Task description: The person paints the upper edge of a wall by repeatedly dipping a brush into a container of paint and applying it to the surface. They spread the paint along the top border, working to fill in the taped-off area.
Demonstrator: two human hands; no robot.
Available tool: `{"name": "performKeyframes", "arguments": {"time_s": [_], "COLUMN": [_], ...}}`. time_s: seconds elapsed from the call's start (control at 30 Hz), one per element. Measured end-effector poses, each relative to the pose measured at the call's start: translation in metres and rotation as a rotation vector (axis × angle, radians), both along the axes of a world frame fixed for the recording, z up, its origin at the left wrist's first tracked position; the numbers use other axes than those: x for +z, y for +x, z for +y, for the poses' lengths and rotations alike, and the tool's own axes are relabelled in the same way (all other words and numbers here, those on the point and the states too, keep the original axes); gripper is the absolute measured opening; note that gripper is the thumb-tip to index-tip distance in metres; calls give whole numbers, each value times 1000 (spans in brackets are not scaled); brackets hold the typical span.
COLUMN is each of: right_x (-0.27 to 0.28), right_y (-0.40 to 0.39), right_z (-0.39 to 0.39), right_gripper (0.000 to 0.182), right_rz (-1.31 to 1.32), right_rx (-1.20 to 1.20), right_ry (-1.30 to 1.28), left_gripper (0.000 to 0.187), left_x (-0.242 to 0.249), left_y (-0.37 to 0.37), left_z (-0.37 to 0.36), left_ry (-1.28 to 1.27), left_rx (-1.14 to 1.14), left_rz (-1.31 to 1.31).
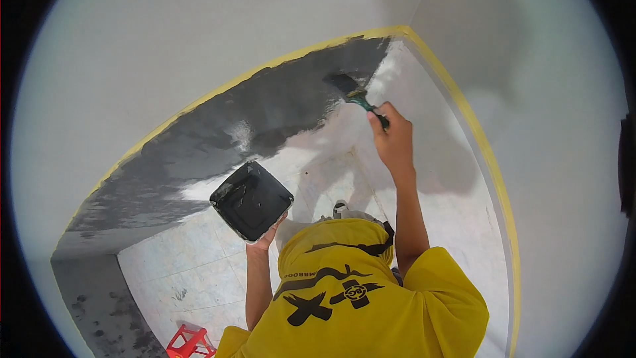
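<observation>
My right hand (395, 134) is closed around the green handle of a paintbrush (356, 95). The dark bristles touch the lower wall, at the edge of the wet dark grey paint (285, 93) near the corner. Lower and to the left, my left hand (268, 235) grips a square paint container (252, 200) from beneath and its near side. Dark grey paint coats the inside of the container, with smears on its rim. Most of the left fingers are hidden behind it.
Yellow masking tape (265, 66) runs along the top of the painted band and down the right wall (493, 166). A red plastic stool (191, 341) stands on the tiled floor (199, 252) at lower left. Another wall section (99, 305) at left has patchy grey paint.
</observation>
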State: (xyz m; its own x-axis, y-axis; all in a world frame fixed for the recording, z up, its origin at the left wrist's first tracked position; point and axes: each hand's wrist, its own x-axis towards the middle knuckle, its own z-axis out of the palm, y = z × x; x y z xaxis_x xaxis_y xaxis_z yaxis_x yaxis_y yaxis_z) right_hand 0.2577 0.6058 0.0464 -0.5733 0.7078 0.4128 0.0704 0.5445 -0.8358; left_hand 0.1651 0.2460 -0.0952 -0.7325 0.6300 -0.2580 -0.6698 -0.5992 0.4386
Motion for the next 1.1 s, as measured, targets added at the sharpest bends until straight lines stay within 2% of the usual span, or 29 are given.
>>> {"name": "performKeyframes", "arguments": {"time_s": [0.03,0.17,0.27,0.3,0.4,0.53,0.63,0.87,0.97,1.1], "right_x": [8,17,-18,-26,-25,25,46,-52,-82,-127], "right_y": [6,-8,-31,-30,-26,-24,-36,-72,-54,-40], "right_z": [-1,10,30,34,35,27,22,29,20,17], "right_gripper": [16,17,19,19,19,19,17,15,15,17], "right_rz": [-32,114,55,-74,-113,-87,45,20,-263,-374], "right_rx": [-26,-222,-111,-65,-66,-127,-199,-86,-51,32], "right_ry": [-29,-47,96,79,134,34,43,190,15,48], "left_gripper": [55,53,52,52,52,51,52,53,54,55], "left_x": [1,-9,-11,-10,-2,-3,2,14,15,23], "left_y": [1,2,6,8,13,16,24,28,33,32], "left_z": [0,-3,-4,-3,-1,0,1,7,5,5], "left_ry": [-10,10,2,9,1,117,12,-27,-28,-3], "left_rx": [14,26,19,29,33,-28,76,84,90,79], "left_rz": [-13,-21,-44,-68,-80,-39,-136,-167,-195,-217]}}
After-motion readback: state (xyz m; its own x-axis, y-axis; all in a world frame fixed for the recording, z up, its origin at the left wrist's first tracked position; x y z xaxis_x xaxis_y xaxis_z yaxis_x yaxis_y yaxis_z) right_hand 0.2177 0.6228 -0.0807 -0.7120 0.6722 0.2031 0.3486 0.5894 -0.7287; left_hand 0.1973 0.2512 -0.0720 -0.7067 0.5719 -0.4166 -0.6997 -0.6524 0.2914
